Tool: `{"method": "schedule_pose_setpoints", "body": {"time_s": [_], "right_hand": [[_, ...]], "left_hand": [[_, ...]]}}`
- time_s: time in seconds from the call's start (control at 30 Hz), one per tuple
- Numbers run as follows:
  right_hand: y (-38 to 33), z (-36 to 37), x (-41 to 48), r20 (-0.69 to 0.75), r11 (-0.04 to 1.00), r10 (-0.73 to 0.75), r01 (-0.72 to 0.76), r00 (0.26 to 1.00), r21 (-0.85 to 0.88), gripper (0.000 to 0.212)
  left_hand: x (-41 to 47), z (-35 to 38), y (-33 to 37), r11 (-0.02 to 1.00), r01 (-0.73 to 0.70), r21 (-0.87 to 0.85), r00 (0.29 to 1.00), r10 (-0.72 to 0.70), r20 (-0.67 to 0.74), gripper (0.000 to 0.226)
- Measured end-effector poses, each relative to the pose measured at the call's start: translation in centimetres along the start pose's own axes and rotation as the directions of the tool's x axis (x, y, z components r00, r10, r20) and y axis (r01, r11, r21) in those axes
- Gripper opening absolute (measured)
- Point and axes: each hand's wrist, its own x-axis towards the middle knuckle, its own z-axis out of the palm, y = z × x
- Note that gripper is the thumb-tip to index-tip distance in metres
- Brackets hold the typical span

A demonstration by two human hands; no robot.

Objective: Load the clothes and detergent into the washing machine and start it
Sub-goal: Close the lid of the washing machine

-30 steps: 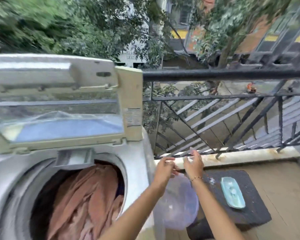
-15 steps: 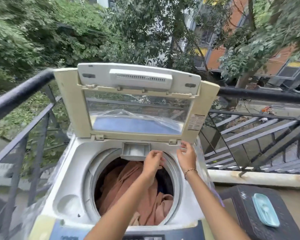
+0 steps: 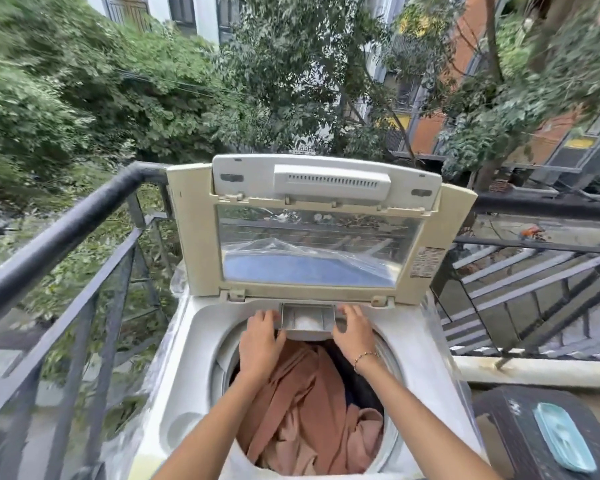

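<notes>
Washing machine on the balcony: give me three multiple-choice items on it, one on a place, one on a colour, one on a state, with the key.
1. Where is the detergent drawer?
A. on the dark stool
B. at the back rim of the tub, just under the lid's hinge
C. hung on the railing

2. What colour is the topmost cloth in the tub?
A. white
B. green
C. salmon pink

3. How does the lid stand?
A. raised
B. shut
C. taken off

Key:
1 B, the drawer juts out just below the raised lid.
2 C, pink folds fill most of the tub's mouth.
3 A, the lid stands upright behind the tub opening.
</notes>
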Motion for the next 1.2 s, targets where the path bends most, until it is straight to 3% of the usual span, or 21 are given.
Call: {"method": "schedule_pose_setpoints", "body": {"time_s": [0.1, 0.23, 0.4, 0.67, 1.2], "right_hand": [[0.3, 0.6, 0.1, 0.048, 0.999, 0.011, -0.009, 0.999, -0.044, 0.038], [1.0, 1.5, 0.0, 0.071, 0.996, 0.044, -0.038, 0.997, -0.086, 0.04], [1.5, 2.2, 0.2, 0.002, 0.999, 0.028, -0.028, 1.0, -0.04, 0.026], [1.3, 2.4, 1.6, -0.086, 0.982, 0.139, -0.126, 0.987, 0.139, 0.011], [0.9, 2.7, 4.7, -0.13, 0.921, 0.34, -0.302, 0.931, 0.248, 0.023]], "left_hand": [[0.8, 0.7, -0.9, 0.989, -0.086, 0.117, 0.996, 0.082, 0.038, 0.034], [1.5, 1.5, -1.1, 0.978, -0.1, 0.185, 0.994, 0.088, 0.071, 0.024], [1.6, 2.1, -1.4, 1.0, -0.012, -0.011, 1.0, 0.012, 0.027, 0.016], [2.4, 1.8, -0.7, 0.992, 0.089, -0.085, 0.995, -0.092, -0.032, 0.017], [5.5, 1.5, -0.2, 0.968, 0.226, -0.111, 0.972, -0.231, -0.037, 0.029]]}}
